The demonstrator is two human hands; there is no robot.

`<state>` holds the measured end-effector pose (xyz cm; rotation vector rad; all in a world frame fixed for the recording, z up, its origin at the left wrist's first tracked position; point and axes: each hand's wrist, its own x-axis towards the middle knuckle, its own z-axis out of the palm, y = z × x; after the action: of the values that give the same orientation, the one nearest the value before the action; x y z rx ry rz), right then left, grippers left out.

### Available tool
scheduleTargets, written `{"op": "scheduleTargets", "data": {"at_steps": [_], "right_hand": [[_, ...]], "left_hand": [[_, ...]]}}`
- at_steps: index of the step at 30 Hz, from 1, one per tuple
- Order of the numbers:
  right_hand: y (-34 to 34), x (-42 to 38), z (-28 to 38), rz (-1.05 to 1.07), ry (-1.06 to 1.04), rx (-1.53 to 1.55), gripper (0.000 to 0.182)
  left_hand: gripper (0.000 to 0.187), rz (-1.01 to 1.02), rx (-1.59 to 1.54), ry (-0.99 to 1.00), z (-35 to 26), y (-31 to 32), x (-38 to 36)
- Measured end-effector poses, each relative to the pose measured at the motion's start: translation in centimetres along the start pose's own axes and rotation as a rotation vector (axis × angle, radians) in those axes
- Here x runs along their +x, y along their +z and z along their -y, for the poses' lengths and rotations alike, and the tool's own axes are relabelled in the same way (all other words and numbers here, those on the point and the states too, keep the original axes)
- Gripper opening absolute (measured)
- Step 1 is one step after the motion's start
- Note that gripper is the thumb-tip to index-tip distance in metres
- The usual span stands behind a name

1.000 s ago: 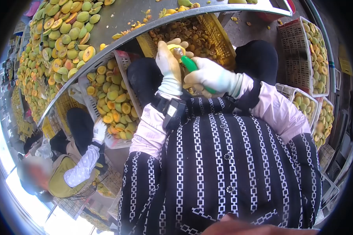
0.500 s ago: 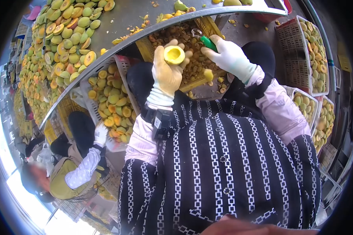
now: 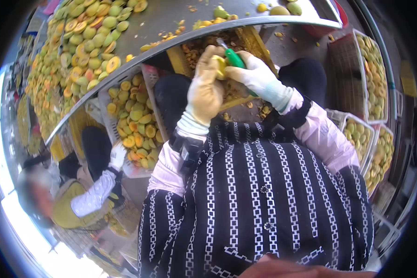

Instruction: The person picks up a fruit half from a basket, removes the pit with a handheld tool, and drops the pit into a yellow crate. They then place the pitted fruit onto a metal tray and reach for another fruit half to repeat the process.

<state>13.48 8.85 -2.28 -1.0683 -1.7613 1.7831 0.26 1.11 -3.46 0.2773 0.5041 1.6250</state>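
Note:
My left hand (image 3: 206,88), in a stained glove, holds a halved yellow fruit (image 3: 219,67) on edge between thumb and fingers. Wrapped round a green-handled tool (image 3: 235,59) is my gloved right hand (image 3: 259,78), its thumb side close against the fruit. The tool's metal end points up and away, past the fingers of my left hand. Below both hands stands a yellow crate (image 3: 257,41) with fruit scraps and pits in it.
Halved fruit (image 3: 92,46) is heaped on the metal-edged table (image 3: 162,23). A fruit-filled crate (image 3: 107,123) stands at left, by a co-worker's gloved hand (image 3: 117,156). More crates (image 3: 350,74) of fruit stand at right.
My hands have come together; the fruit half has turned from facing up to edge-on. The small piece that was in the air below my hands is no longer seen there.

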Motion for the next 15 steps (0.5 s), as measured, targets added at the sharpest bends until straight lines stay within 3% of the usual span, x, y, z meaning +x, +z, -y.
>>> {"op": "scheduleTargets", "data": {"at_steps": [2,5,6,7,9,10,11,12,13,15], "right_hand": [[0.3,-1.0,2.5,0.068,0.157,0.012,0.03],[0.5,-0.3,-0.6,-0.032,-0.134,-0.186,0.041],[0.4,-0.6,1.0,-0.082,-0.138,-0.357,0.042],[-0.3,-0.4,0.7,-0.085,-0.195,-0.343,0.039],[-1.0,-1.4,2.8,0.005,0.118,-0.056,0.035],[-1.1,-1.6,3.1,0.005,0.163,-0.069,0.034],[-1.7,-1.7,3.3,-0.008,0.194,-0.084,0.033],[-2.5,-1.2,1.0,-0.045,0.105,-0.067,0.034],[-3.2,-1.0,-0.9,-0.069,0.065,0.013,0.036],[-3.3,-0.8,0.5,-0.004,0.163,0.006,0.039]], "left_hand": [[0.034,0.042,0.109,0.038,-0.6,-0.3,-0.9],[0.036,-0.134,0.087,0.008,-1.1,-1.9,-1.5],[0.036,-0.16,0.088,0.054,-2.3,-2.3,-2.4],[0.036,-0.201,0.091,0.157,-3.7,-2.7,-3.5],[0.04,-0.288,0.234,0.372,-6.9,-4.4,-5.7],[0.043,-0.386,0.627,0.503,-8.4,-6.6,-7.3],[0.044,-0.468,0.786,0.629,-9.2,-9.2,-9.0],[0.043,-0.583,0.906,0.618,-10.1,-9.9,-11.3],[0.041,-0.606,0.468,0.553,-10.7,-14.6,-12.9],[0.038,-0.888,0.613,0.445,-11.2,-18.2,-16.0]]}}
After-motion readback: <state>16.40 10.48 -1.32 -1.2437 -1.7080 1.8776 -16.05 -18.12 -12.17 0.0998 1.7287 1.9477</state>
